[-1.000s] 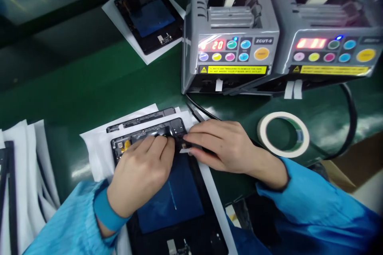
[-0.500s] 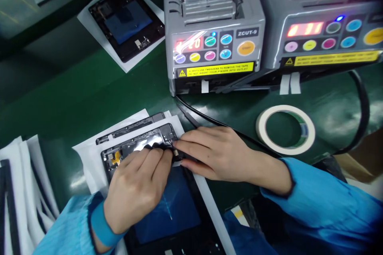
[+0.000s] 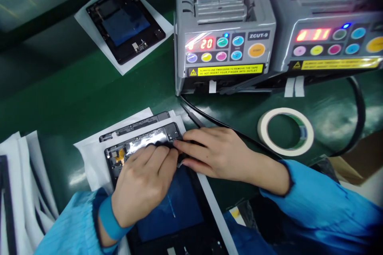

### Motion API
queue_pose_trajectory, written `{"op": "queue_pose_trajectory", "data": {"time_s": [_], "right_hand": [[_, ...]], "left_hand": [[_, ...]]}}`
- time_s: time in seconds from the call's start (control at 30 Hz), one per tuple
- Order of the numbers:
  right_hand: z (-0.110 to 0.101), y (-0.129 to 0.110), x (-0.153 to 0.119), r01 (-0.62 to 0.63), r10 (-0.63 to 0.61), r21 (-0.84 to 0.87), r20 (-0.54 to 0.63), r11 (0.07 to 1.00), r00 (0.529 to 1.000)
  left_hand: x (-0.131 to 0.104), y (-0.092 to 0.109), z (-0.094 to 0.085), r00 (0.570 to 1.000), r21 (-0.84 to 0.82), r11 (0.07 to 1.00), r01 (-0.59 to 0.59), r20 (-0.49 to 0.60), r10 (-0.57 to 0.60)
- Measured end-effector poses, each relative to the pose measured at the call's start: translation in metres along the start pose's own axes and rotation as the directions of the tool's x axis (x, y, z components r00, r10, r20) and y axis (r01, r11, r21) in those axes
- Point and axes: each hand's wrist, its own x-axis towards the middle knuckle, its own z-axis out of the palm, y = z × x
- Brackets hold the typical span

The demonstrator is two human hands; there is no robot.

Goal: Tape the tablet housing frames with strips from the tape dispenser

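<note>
An opened tablet (image 3: 167, 215), with a blue panel and exposed parts, lies on white sheets in front of me. My left hand (image 3: 146, 185) is closed over its upper part, fingers curled and fingertips hidden. From the right, my right hand (image 3: 212, 153) meets it at the tablet's upper right corner, fingers closed around something dark and too hidden to name. Silvery film (image 3: 146, 141) and an orange flex cable (image 3: 120, 156) show beside the left hand. Dark tweezers (image 3: 193, 117) stick out behind the right hand; whether it touches them is unclear.
Two grey tape dispensers (image 3: 223, 53) stand at the back right. A roll of white tape (image 3: 266, 131) lies right of my hands, near a black cable (image 3: 359, 107). Another opened tablet (image 3: 125, 24) rests on paper at the back. White sheets (image 3: 26, 191) are stacked at the left.
The view has shifted slightly, so the dispensers and tablet sit a little further right. Both hands stay together at the tablet's upper right corner; the left has moved slightly right in view.
</note>
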Motion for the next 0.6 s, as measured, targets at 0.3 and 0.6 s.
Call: {"op": "queue_pose_trajectory", "data": {"time_s": [0.3,0.6], "right_hand": [[-0.0011,-0.0057,-0.0029,0.007,-0.001,-0.086,0.064,0.996,0.998],[0.0014,-0.0024,-0.0032,0.068,-0.070,-0.076,-0.024,0.995,0.997]], "left_hand": [[0.0017,-0.0002,-0.0021,0.998,0.012,0.998,0.066,-0.018,-0.066],[0.0019,-0.0017,-0.0018,0.995,-0.035,0.995,0.096,-0.026,-0.097]]}}
